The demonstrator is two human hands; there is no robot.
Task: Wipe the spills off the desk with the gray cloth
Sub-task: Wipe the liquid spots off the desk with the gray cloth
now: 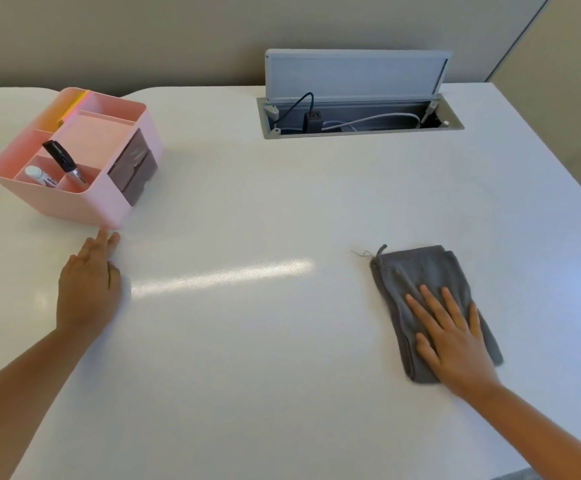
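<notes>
One cloth: gray cloth [427, 299], folded, on table [247, 341], right side.
Two hands: right hand [455, 337] flat, fingers spread, pressing cloth; left hand [88, 289] flat, empty, well apart.
One organizer [74, 157]: pink, 2 markers, by left fingertips.

An office is showing here: a white desk [282, 209] carrying an open cable hatch [358, 116]; a pink organizer [85, 199] holding markers [64, 162].
</notes>
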